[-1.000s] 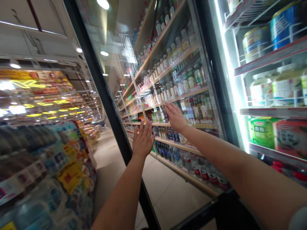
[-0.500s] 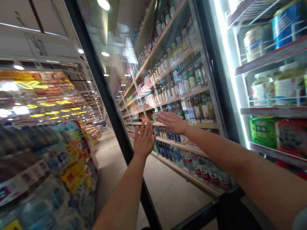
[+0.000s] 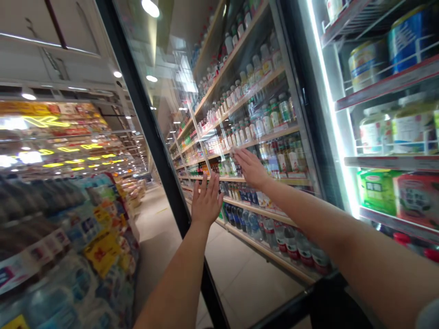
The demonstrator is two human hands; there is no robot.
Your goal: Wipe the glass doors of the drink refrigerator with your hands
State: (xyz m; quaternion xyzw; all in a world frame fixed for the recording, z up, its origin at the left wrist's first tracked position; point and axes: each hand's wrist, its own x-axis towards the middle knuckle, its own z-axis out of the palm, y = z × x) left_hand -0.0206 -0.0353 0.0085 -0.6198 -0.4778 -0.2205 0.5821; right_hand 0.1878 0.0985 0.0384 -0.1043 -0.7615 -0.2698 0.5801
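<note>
Round white ceiling lamps [image 3: 150, 8] and glowing yellow letters [image 3: 92, 146] shone around us as pale floor tiles [image 3: 240, 274] bordered light-wood shelves [image 3: 286, 132].

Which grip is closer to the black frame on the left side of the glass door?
The left grip, which is lower and close beside that black frame; the right grip is higher and farther across the glass door.

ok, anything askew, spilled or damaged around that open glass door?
Nothing stands out. The black-framed clear glass door shows no visible crack, and the pale floor no visible spill. The clear plastic bottles at left are too blurred to judge.
</note>
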